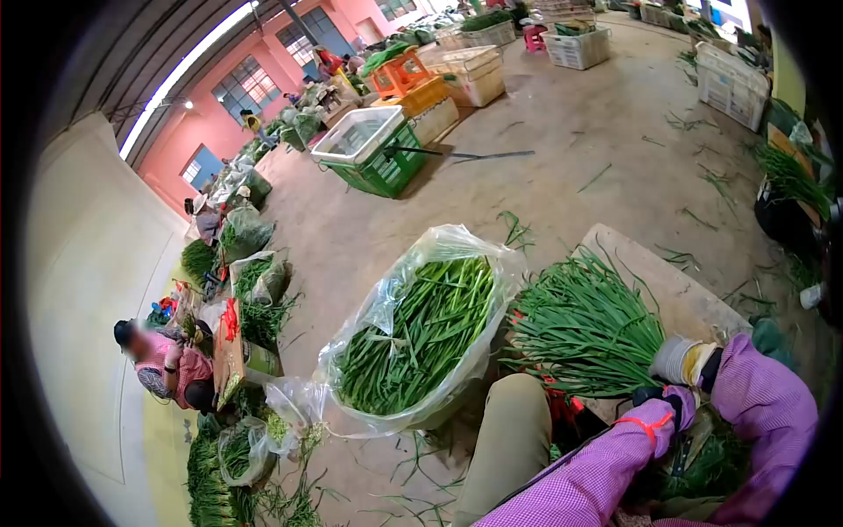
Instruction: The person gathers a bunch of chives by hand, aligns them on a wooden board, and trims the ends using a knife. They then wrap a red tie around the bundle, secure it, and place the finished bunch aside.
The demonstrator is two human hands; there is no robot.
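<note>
Chive bunch point(584, 329), board's near edge: light, limp, bruisable; hold at stems. My right hand point(689, 360) grips them; left hand point(660, 413) fingers: cannot tell.

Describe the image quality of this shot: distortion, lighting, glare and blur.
Head view: strong fisheye bending, with black vignette at the corners and the floor curving away; bright, even daylight with blown-out windows and a white streak of ceiling light; glare on the plastic bag of greens; the gloved right hand on the bunch of greens is fairly sharp, the far crates soft.
</note>
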